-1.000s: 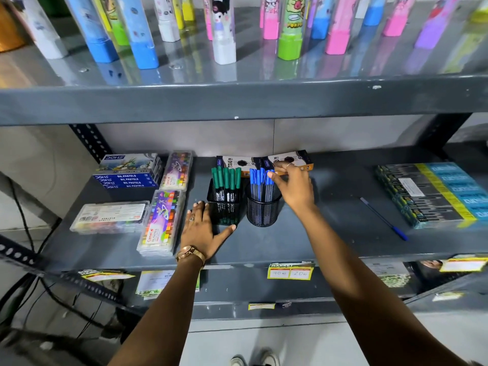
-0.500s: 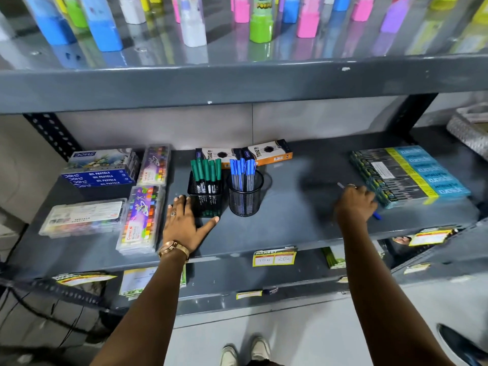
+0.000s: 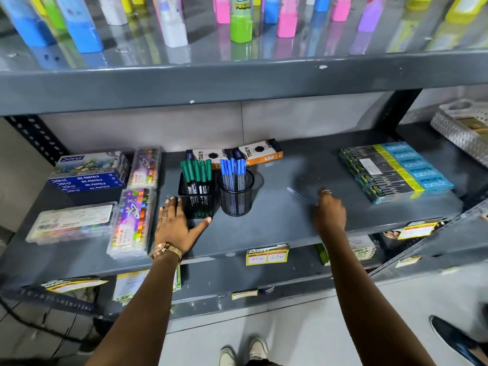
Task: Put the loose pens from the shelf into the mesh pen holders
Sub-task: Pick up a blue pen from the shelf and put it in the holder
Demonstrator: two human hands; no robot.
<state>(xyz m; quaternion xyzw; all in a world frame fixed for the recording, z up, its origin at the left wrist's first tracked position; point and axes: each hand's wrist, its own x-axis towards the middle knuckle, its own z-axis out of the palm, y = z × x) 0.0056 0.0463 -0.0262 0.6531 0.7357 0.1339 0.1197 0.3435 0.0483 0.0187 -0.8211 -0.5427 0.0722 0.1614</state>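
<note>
Two black mesh pen holders stand mid-shelf. The square holder point(image 3: 196, 200) is full of green-capped pens point(image 3: 196, 171). To its right, the round holder point(image 3: 235, 200) carries blue-capped pens point(image 3: 233, 170). My left hand point(image 3: 177, 225) lies flat on the grey shelf point(image 3: 264, 223), fingers spread, its thumb at the square holder's base. My right hand point(image 3: 329, 210) is to the right of the holders, fingers closed on a thin blue pen point(image 3: 300, 196) that points up and left, blurred by motion.
Oil pastel boxes point(image 3: 89, 171) and clear crayon cases point(image 3: 130, 223) fill the shelf's left end. Orange-black pencil boxes point(image 3: 253, 152) lie behind the holders. A stack of blue-yellow pen packs point(image 3: 396, 170) sits at right. The upper shelf edge point(image 3: 237, 83) overhangs.
My right hand left the round holder, reached right to the loose blue pen beside the packs, took hold of it and now carries it leftward. My left hand has stayed put.
</note>
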